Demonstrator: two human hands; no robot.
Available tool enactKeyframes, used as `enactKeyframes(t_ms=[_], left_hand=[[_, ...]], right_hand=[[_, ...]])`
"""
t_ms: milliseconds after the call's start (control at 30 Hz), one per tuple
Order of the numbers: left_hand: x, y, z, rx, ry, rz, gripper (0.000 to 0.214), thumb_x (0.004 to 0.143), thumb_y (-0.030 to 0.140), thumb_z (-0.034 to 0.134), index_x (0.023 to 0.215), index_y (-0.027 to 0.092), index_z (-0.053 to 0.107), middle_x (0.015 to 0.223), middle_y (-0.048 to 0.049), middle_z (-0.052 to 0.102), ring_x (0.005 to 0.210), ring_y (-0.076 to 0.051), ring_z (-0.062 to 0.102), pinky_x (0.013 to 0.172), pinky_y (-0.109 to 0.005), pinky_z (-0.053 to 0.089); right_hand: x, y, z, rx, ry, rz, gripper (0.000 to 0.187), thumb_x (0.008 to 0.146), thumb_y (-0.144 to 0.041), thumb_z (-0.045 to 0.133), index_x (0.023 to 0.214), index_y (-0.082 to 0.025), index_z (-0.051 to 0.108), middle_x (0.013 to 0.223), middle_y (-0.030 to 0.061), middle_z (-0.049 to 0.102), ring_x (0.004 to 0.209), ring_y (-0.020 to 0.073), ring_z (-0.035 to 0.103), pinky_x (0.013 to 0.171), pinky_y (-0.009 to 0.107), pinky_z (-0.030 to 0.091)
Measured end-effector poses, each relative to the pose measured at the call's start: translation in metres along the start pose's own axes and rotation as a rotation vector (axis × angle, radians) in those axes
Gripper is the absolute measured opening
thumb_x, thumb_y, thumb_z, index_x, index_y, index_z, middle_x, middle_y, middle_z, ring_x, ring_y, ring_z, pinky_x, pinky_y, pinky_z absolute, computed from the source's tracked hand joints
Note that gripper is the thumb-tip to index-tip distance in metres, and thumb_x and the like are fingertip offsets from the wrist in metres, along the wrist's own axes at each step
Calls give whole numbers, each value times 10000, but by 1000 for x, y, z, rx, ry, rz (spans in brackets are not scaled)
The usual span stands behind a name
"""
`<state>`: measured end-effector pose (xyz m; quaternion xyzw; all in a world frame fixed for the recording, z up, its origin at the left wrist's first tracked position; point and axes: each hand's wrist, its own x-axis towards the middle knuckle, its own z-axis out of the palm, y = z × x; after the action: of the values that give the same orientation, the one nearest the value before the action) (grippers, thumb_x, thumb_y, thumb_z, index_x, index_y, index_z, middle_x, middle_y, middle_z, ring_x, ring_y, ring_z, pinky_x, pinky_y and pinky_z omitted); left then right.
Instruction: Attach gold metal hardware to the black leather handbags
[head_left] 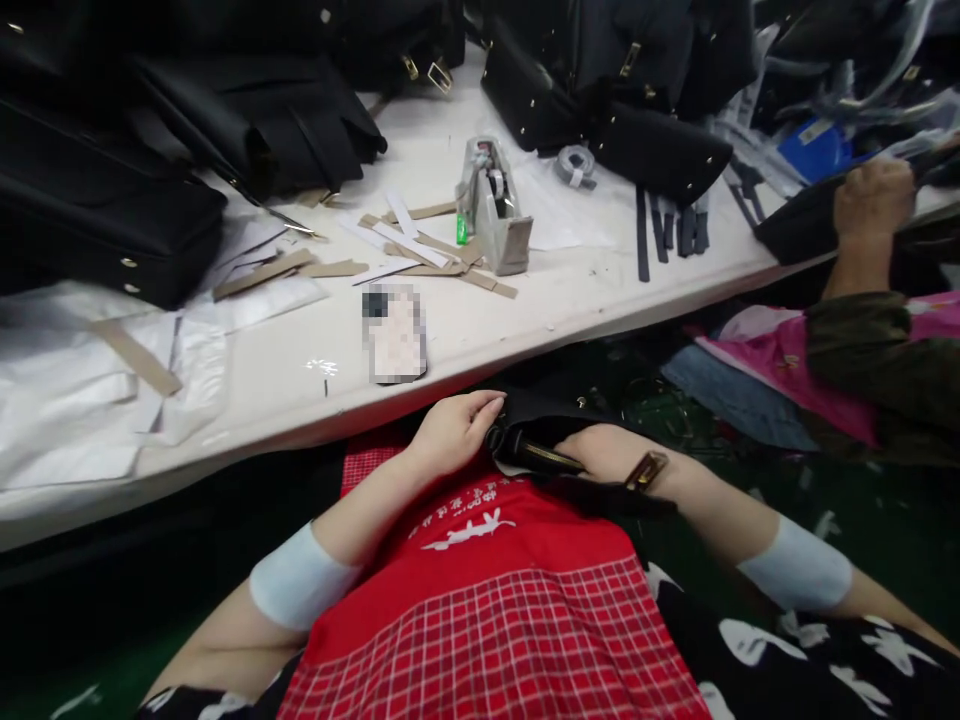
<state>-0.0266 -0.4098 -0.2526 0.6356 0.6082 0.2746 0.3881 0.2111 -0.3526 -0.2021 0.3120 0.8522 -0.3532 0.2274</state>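
Note:
A black handbag (551, 415) with a brass zipper and a gold buckle rests on my lap, against the red apron. My left hand (456, 430) pinches the bag's edge at its left end, thumb and fingers pressed together. Into the bag's mouth reaches my right hand (604, 455); its fingers are hidden inside, so I cannot see what they touch. The gold buckle (646, 470) lies over my right wrist. Just beyond my left hand, a phone (395, 335) lies near the table's front edge.
A tape dispenser (495, 215) stands mid-table beside brown and white paper strips (420, 245). Black bags (285, 125) line the back and left. Dark straps (675, 225) lie at right. A co-worker's hand (874, 195) rests on a black piece at far right.

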Motion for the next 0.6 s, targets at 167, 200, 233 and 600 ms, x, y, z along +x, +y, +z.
enactKeyframes(t_ms=[167, 200, 233, 600], left_hand=[[4, 8, 2, -11, -117, 75, 540, 988, 471, 244, 1211, 167, 631, 1224, -70, 671, 1134, -217, 614, 1001, -328, 449], [5, 9, 5, 1, -131, 87, 541, 983, 477, 259, 1247, 153, 603, 1251, -84, 654, 1150, -223, 606, 1007, -334, 447], [5, 11, 7, 26, -138, 90, 547, 974, 489, 286, 1274, 138, 579, 1267, -101, 642, 1155, -235, 602, 1008, -347, 448], [0, 28, 5, 110, -92, 15, 539, 819, 517, 575, 1247, 189, 576, 1110, -82, 706, 960, -257, 673, 848, -340, 518]], right_hand=[[2, -2, -17, 24, 22, -20, 397, 838, -526, 577, 966, -171, 702, 962, 120, 709, 842, 262, 653, 763, 329, 468], [5, -3, -16, 52, 102, -36, 383, 827, -476, 608, 1031, -159, 681, 1024, 132, 696, 898, 268, 646, 803, 340, 468], [10, -4, -14, 91, 201, -48, 385, 815, -426, 630, 1078, -146, 658, 1059, 141, 682, 936, 270, 635, 831, 348, 468], [46, 16, 27, 767, 443, -166, 226, 813, -348, 654, 935, -161, 695, 914, 52, 723, 867, 203, 656, 828, 329, 500]])
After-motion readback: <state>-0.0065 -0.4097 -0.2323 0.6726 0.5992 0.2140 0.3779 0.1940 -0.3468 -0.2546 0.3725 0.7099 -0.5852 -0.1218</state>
